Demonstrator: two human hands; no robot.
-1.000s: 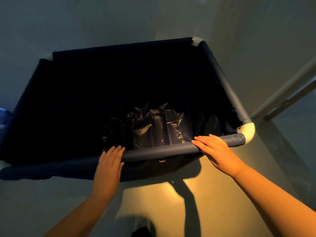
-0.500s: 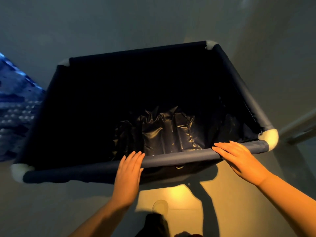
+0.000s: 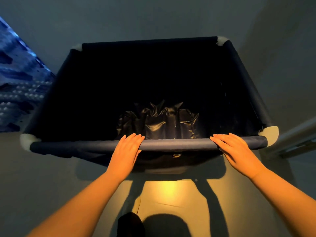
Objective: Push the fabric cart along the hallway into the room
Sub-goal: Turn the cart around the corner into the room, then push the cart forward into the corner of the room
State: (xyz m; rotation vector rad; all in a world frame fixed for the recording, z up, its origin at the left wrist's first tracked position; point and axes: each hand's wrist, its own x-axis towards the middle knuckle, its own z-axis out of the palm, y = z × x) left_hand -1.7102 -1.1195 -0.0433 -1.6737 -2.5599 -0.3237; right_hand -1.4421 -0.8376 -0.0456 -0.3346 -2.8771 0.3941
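The cart (image 3: pixel 153 93) fills mid-frame; its right side could catch the door frame (image 3: pixel 294 141) at right edge. The left hand (image 3: pixel 126 149) and right hand (image 3: pixel 237 149) lie flat, fingers open, on the near rail (image 3: pixel 176 144), gripping nothing, so they could slip.

Both arms are bare all the way up as far as you can see, no sleeves, no watch, no rings or bracelets on the left hand (image 3: pixel 127 151) or the right hand (image 3: pixel 237 151). Short plain nails, 2 ungloved hands.
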